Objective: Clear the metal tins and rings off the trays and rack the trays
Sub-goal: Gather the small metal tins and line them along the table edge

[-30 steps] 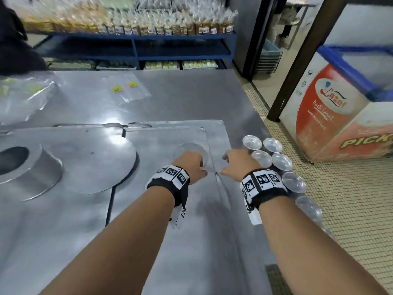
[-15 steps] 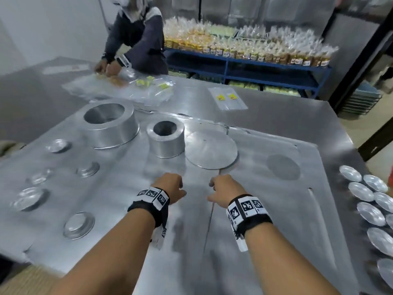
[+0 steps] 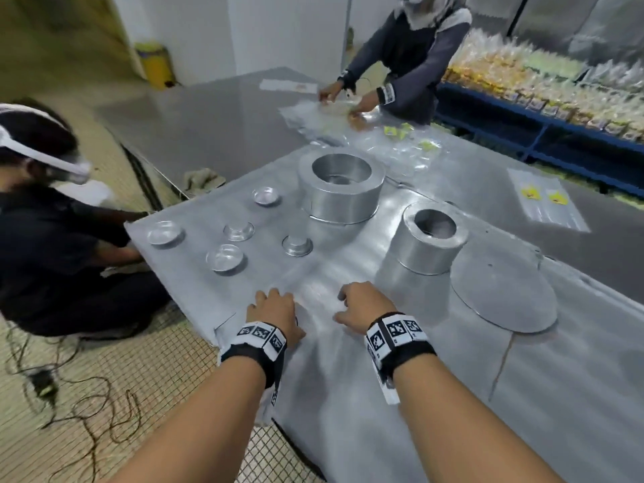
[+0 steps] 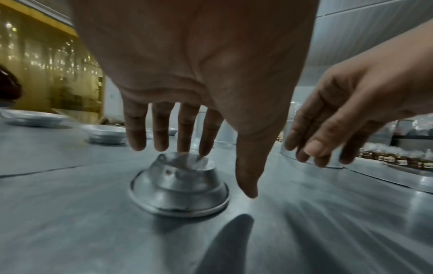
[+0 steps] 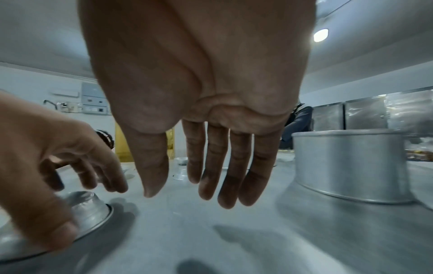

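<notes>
Attention swings away from the tins parked at the table's right edge to the loaded tray (image 3: 195,301). Left hand (image 4: 187,77) hovers, fingers released, over an upturned tin (image 4: 179,185) near the tray's front edge; right hand (image 5: 201,89) relaxed, empty.

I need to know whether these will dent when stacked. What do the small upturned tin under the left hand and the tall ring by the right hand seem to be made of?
Small upturned tin: thin pressed metal, probably aluminium; dull silver sheen, crinkled base, rolled rim.
Tall ring: sheet metal, likely aluminium too; matte brushed grey wall with soft reflections.
</notes>
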Available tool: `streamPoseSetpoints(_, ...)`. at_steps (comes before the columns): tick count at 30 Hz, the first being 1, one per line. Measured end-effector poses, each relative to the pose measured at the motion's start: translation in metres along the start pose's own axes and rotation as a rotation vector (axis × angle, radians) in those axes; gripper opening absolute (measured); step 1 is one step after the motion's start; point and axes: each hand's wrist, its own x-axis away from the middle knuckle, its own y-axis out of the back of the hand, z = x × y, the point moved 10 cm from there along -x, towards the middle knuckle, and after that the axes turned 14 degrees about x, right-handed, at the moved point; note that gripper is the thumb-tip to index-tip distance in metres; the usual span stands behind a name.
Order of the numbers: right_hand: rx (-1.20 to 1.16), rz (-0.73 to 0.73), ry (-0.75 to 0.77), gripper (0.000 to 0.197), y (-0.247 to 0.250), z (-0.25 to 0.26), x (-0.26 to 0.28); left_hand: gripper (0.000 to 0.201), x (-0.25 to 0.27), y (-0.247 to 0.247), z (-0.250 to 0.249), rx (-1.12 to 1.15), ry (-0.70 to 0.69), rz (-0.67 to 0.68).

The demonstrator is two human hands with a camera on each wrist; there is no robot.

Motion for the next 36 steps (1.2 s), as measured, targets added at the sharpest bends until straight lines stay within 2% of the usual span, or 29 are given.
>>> streamPoseSetpoints(3,0.032,-0.012,0.034,0.043,0.007,0.027,-0.034,0.061,-0.004,-0.003,0.016,0.062,0.035,0.002)
streamPoseSetpoints(8,0.062,-0.088,0.082,0.045,0.025,0.066,-0.094,0.044,-0.016,0.004,0.021,0.117,-0.004,0.028)
streamPoseSetpoints(13,0.109,-0.160,0.073,0.054,0.038,0.087,-0.148,0.058,-0.019,0.006,0.018,0.094,-0.020,0.056)
streamPoseSetpoints(18,0.121,-0.137,0.011,0.056,0.029,0.086,-0.189,0.052,-0.019,0.011,0.015,0.101,-0.020,0.025)
streamPoseSetpoints(21,0.140,-0.100,-0.018,0.060,0.022,0.081,-0.203,0.065,-0.016,0.018,0.017,0.134,-0.021,0.041)
streamPoseSetpoints(24,0.125,-0.062,-0.028,0.067,0.019,0.078,-0.208,0.072,-0.011,0.023,0.021,0.168,-0.010,0.030)
streamPoseSetpoints(28,0.015,-0.098,-0.005,0.077,0.026,0.080,-0.203,0.072,-0.007,0.026,0.025,0.222,-0.002,0.003)
streamPoseSetpoints(32,-0.127,-0.184,0.022,0.063,0.040,0.079,-0.181,0.059,-0.003,0.036,0.028,0.235,0.000,-0.067)
streamPoseSetpoints(36,-0.313,-0.293,0.006,0.061,0.048,0.064,-0.143,0.068,0.004,0.045,0.024,0.250,0.002,-0.102)
